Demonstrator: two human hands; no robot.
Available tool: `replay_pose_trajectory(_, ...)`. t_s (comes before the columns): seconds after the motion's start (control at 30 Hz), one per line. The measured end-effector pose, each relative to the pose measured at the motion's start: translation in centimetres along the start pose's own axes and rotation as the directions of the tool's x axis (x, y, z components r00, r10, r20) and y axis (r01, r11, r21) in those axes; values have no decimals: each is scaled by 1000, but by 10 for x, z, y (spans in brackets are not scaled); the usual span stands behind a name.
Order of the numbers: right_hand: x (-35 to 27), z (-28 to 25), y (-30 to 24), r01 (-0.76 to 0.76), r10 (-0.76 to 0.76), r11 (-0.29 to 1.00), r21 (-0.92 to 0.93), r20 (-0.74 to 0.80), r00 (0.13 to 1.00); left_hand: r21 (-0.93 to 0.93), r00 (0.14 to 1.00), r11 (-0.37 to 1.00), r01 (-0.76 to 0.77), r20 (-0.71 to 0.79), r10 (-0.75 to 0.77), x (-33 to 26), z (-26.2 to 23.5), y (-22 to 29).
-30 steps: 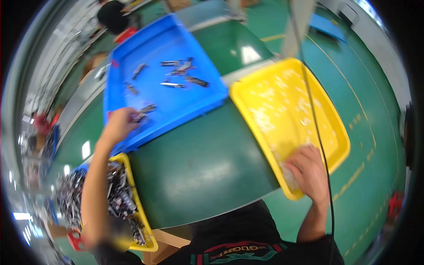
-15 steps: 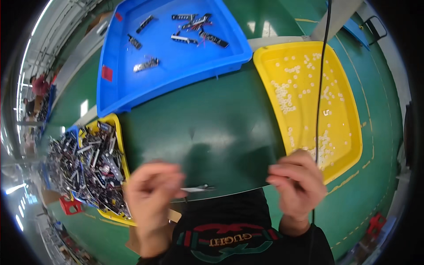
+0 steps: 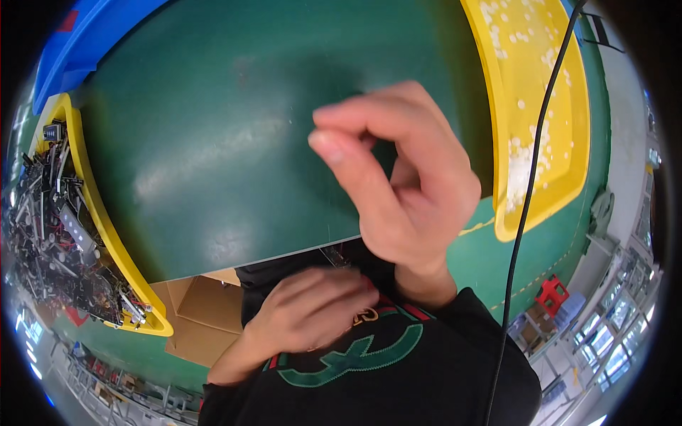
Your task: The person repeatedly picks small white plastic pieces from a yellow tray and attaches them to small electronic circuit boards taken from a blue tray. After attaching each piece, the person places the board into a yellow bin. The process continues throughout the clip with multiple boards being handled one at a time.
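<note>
My right hand (image 3: 412, 170) is raised over the green tabletop (image 3: 192, 142), its thumb and forefinger tips brought close together in a pinch. Whatever may lie between those tips is too small to make out. Lower down, my left hand (image 3: 312, 309) is in front of my black top, below the table's front edge. Motion smears its bent fingers, so their hold does not show. Just beyond them, against my dark clothing, is a thin shiny strip (image 3: 334, 255), partly hidden; whether the left hand touches it is unclear.
On the right a yellow tray (image 3: 501, 142) holds many small white pieces. A yellow bin (image 3: 106, 234) heaped with metal and electronic parts stands at left, a blue tray (image 3: 67, 60) beyond it. A black cable (image 3: 529, 184) hangs down at right. Below the table sits a cardboard box (image 3: 206, 305).
The view has swung lower and nearer. My right hand has come inward over the table, and my left hand has dropped toward my body. The blue tray has mostly left the view.
</note>
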State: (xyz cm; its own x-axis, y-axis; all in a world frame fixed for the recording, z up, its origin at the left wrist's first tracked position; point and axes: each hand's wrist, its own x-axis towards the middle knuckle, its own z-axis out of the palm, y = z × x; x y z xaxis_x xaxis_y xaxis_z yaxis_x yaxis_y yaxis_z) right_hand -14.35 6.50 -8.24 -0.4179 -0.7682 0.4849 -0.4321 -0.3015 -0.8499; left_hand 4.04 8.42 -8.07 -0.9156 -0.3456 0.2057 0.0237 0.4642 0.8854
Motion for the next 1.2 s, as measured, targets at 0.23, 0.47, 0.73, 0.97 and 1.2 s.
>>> replay_pose_trajectory(0.23, 1, -1, -5, -49, 52, 997, 60, -56, 997, 444, 938, 889, 113, 248, -243, -10, 2, -28)
replay_pose_trajectory(0.47, -2, -5, -4, -94, 106, 982, 161, -67, 992, 139, 968, 977, 161, 171, -184, -8, -15, -21)
replay_pose_trajectory(0.73, -9, -3, -20, -280, 308, 853, 441, 8, 951, -914, 801, 383, -134, -328, -501, 18, -54, 3)
replay_pose_trajectory(0.97, -5, 0, -18, -202, 187, 907, 369, 77, 979, -889, 727, 395, -233, -429, -536, 49, -63, -18)
replay_pose_trajectory(1.2, -4, 10, -22, -177, 161, 938, 298, 80, 984, -876, 733, 412, -249, -449, -512, 53, -62, -28)
